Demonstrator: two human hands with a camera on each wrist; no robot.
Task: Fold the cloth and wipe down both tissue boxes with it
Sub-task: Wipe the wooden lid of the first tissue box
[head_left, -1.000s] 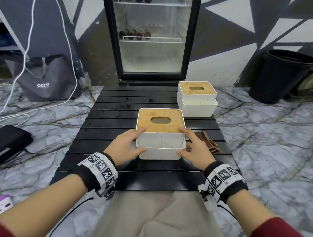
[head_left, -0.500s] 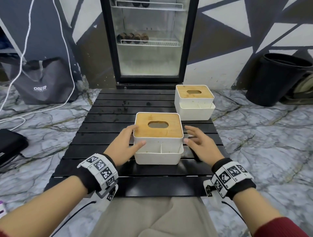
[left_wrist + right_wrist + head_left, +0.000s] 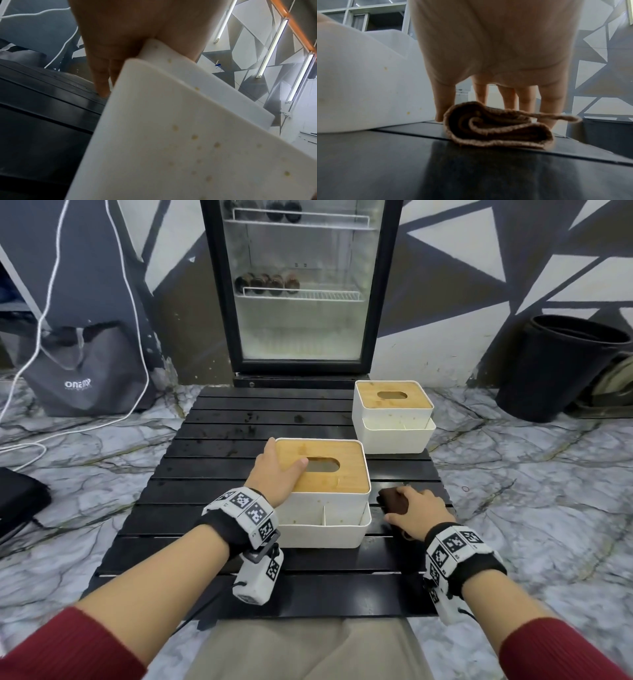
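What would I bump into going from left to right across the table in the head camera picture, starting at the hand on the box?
left hand → near tissue box → brown cloth → right hand

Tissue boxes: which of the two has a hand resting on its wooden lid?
The nearer tissue box: the left hand rests on its lid. The far tissue box stands untouched.
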